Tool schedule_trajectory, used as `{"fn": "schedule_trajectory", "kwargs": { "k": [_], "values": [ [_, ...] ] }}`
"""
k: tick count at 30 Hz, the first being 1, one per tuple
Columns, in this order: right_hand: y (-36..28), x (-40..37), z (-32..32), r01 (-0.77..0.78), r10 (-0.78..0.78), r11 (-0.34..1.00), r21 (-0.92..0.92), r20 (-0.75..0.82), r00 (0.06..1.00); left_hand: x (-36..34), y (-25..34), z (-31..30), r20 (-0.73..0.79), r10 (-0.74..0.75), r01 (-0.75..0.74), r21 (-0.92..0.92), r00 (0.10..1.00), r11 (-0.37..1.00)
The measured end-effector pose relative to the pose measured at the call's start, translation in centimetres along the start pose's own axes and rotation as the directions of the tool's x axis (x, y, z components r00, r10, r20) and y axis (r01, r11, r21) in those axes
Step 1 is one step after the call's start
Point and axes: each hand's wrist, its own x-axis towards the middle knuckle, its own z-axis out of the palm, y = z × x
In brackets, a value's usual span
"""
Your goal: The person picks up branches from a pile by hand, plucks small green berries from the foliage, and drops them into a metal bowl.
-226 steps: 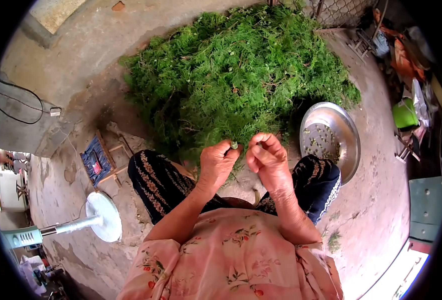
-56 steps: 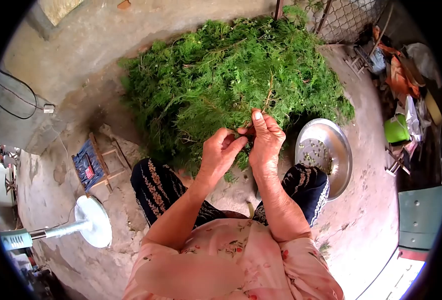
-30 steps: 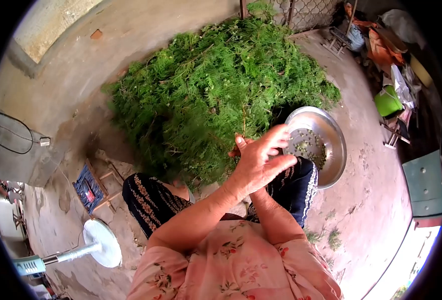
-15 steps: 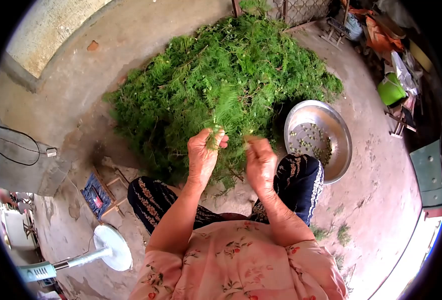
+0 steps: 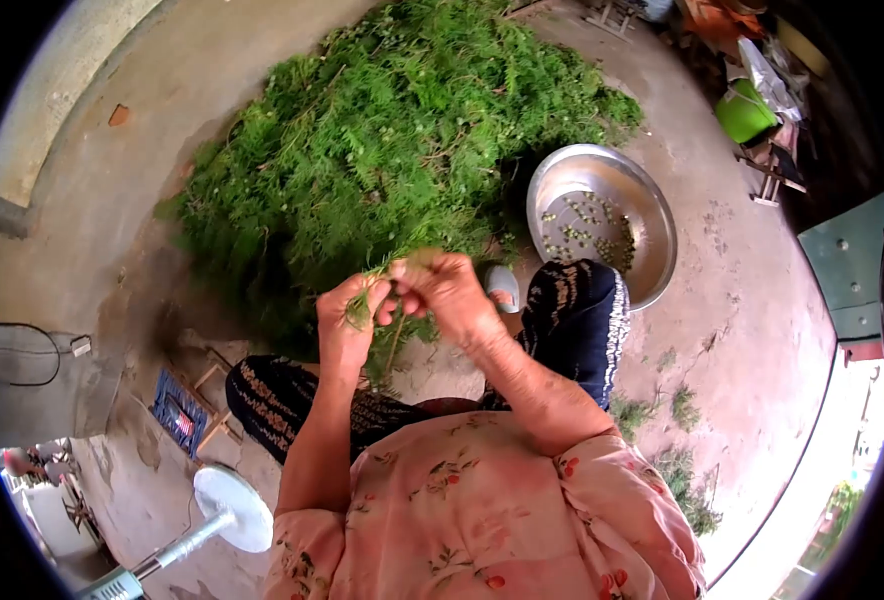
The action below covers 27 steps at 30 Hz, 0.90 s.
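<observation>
My left hand [image 5: 346,318] is closed on a thin green sprig [image 5: 360,306], whose stem hangs down between my hands. Close beside it, my right hand [image 5: 442,290] has its fingers pinched at the sprig's top; it is blurred, and whatever sits between its fingertips is too small to name. Both hands are above my lap, at the near edge of a large heap of green feathery branches [image 5: 362,140]. To the right of the heap stands a wide metal basin [image 5: 657,210] with several small green round pieces [image 5: 587,238] on its bottom.
A small stool [image 5: 184,412] and a white round fan base [image 5: 234,508] are at the lower left. A green bucket [image 5: 745,112] and a small wooden stand [image 5: 770,178] are at the upper right, above a green cabinet [image 5: 850,275]. Loose sprigs [image 5: 686,408] lie on the floor.
My right hand has moved left to meet my left hand at the sprig; they were apart before. The view has shifted, so the heap and basin appear higher and further left.
</observation>
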Motion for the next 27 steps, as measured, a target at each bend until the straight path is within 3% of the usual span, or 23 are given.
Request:
{"fn": "schedule_trajectory", "kwargs": {
  "k": [2, 4, 5, 6, 7, 8, 10, 11, 12, 13, 14, 15, 16, 18, 19, 20, 21, 22, 24, 25, 26, 27],
  "values": [
    [0.0, -0.1, -1.0, 0.044, -0.035, 0.985, 0.166, -0.057, 0.998, 0.0, 0.0, -0.1, -0.058, -0.049, 0.048, -0.018, 0.997, 0.999],
    [-1.2, 0.0, -3.4, 0.185, -0.158, 0.929, 0.319, -0.109, 0.981, 0.2, 0.5, -0.5, -0.145, -0.013, -0.011, -0.168, 0.989, 0.986],
    [-2.0, 0.2, -4.9, 0.252, -0.231, 0.838, 0.484, -0.105, 0.967, 0.5, 0.0, -1.3, -0.133, -0.033, -0.004, -0.273, 0.991, 0.962],
    [-2.4, 0.4, -7.1, 0.221, -0.255, 0.613, 0.759, -0.074, 0.964, 0.5, 0.3, -1.3, -0.172, -0.089, 0.016, -0.386, 0.981, 0.922],
    [-2.4, 0.4, -8.3, 0.319, -0.168, 0.516, 0.795, -0.271, 0.948, 0.6, 0.5, -1.7, -0.133, -0.106, 0.031, -0.473, 0.985, 0.881],
    [-1.9, 0.2, -8.9, 0.355, -0.103, 0.558, 0.75, -0.362, 0.926, 0.6, 0.8, -2.1, -0.089, -0.117, 0.048, -0.555, 0.989, 0.831],
    [2.5, 0.6, -10.3, 0.222, -0.052, 0.792, 0.57, -0.298, 0.953, 0.7, 1.2, -2.3, -0.094, -0.107, 0.04, -0.537, 0.99, 0.843],
    [6.6, 0.8, -10.9, 0.005, 0.122, 0.844, 0.537, -0.201, 0.972, 0.7, 1.1, -2.7, -0.026, -0.051, 0.027, -0.571, 0.998, 0.821],
    [7.8, 0.1, -9.2, 0.002, 0.126, 0.84, 0.542, -0.199, 0.972, 0.6, 1.0, -3.1, 0.039, 0.004, 0.02, -0.604, 0.999, 0.796],
    [9.0, 0.0, -6.7, -0.292, 0.402, 0.79, 0.539, -0.096, 0.911, 0.5, 0.8, -3.4, 0.045, 0.001, 0.028, -0.646, 0.999, 0.763],
    [10.0, -0.1, -4.7, -0.559, 0.645, 0.661, 0.501, 0.002, 0.764, 0.4, 1.0, -3.4, 0.041, 0.003, 0.024, -0.642, 0.999, 0.766],
    [9.7, -0.8, -3.0, -0.596, 0.608, 0.757, 0.267, 0.047, 0.793, 0.1, 1.1, -3.5, 0.06, 0.013, 0.032, -0.685, 0.998, 0.728],
    [9.4, -0.9, -2.0, -0.601, 0.61, 0.753, 0.267, 0.058, 0.79, -0.2, 1.3, -3.8, 0.078, 0.022, 0.041, -0.724, 0.997, 0.689],
    [8.4, -1.2, -0.3, -0.526, 0.526, 0.85, -0.039, -0.004, 0.85, -0.7, 1.5, -4.4, 0.041, 0.015, 0.019, -0.719, 0.999, 0.694],
    [6.7, -1.9, 0.5, -0.42, 0.399, 0.882, -0.212, -0.136, 0.907, -1.0, 1.7, -4.8, 0.039, 0.008, 0.023, -0.724, 0.999, 0.69],
    [7.5, -1.4, 0.2, -0.416, 0.397, 0.882, -0.221, -0.128, 0.909, -1.2, 1.8, -5.1, 0.035, 0.006, 0.022, -0.733, 0.999, 0.68],
    [9.1, -0.5, -0.6, -0.096, 0.023, 0.946, -0.31, -0.23, 0.973, -1.3, 1.8, -5.3, 0.024, 0.012, 0.009, -0.736, 1.0, 0.677],
    [9.9, -0.1, -1.2, 0.217, -0.356, 0.881, -0.42, -0.287, 0.889, -1.5, 1.8, -5.4, 0.049, 0.003, 0.034, -0.742, 0.999, 0.669],
    [5.0, -0.7, -0.1, 0.232, -0.359, 0.881, -0.412, -0.265, 0.895, -1.6, 1.7, -5.4, 0.11, -0.016, 0.093, -0.747, 0.994, 0.658],
    [2.9, -0.9, 0.7, 0.148, -0.18, 0.959, -0.243, -0.114, 0.977, -1.7, 1.8, -5.0, 0.112, -0.036, 0.108, -0.743, 0.993, 0.66],
    [2.0, -0.9, 1.3, 0.024, -0.017, 0.996, -0.087, 0.071, 0.997, -1.9, 1.7, -4.9, 0.113, -0.036, 0.108, -0.743, 0.993, 0.661],
    [2.5, -0.2, 1.8, -0.074, 0.073, 0.997, 0.005, 0.106, 0.992, -2.0, 1.6, -4.8, 0.153, -0.024, 0.131, -0.745, 0.988, 0.655]
  ]
}}
